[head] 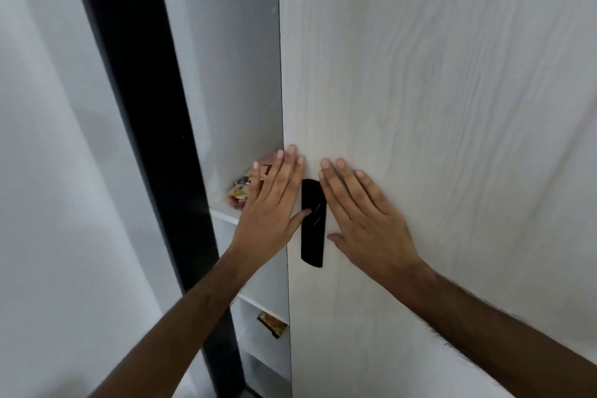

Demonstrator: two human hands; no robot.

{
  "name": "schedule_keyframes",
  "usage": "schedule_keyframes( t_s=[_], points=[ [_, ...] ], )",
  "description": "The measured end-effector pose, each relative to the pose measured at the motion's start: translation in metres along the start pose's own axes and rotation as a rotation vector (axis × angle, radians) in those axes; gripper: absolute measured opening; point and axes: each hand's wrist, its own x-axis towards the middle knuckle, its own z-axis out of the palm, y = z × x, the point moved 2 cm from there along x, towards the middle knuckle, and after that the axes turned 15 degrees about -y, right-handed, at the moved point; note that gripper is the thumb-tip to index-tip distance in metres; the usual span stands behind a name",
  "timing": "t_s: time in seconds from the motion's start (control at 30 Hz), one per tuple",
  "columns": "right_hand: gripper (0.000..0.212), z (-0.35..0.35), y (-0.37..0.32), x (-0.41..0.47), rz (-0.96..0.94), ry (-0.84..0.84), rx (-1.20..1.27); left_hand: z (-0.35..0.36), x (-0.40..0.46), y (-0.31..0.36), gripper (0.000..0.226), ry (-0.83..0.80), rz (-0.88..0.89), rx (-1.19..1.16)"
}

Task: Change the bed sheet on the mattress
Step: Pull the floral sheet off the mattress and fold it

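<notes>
Both hands lie flat, fingers spread, grasping nothing: left hand (273,203) at the wardrobe door (436,139) edge, right hand (361,219) beside the upright black handle (312,223). No bed sheet or mattress visible; patterned folded fabric (240,192) sits on the shelf (226,216) left of them, nearest the left hand.

Narrow gap (258,90) beside wardrobe door (436,106), shelves (226,216) behind.

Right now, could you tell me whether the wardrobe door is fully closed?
No, the door is partly open: shelves show in a gap beside its left edge.
</notes>
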Motion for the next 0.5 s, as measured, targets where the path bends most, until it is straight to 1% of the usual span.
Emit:
schedule_keyframes(
  t_s=[0.1,0.23,0.5],
  points=[
    [0.109,-0.003,-0.020,0.020,0.005,-0.013,0.018,0.002,-0.005,-0.019,0.083,-0.051,-0.095,0.146],
    [0.107,-0.006,-0.044,0.048,-0.027,-0.001,0.071,0.005,-0.007,-0.046,0.087,-0.087,-0.174,0.269],
    [0.106,-0.007,-0.068,0.078,-0.100,0.028,0.043,0.009,-0.010,-0.096,0.083,-0.157,-0.236,0.336]
  ],
)
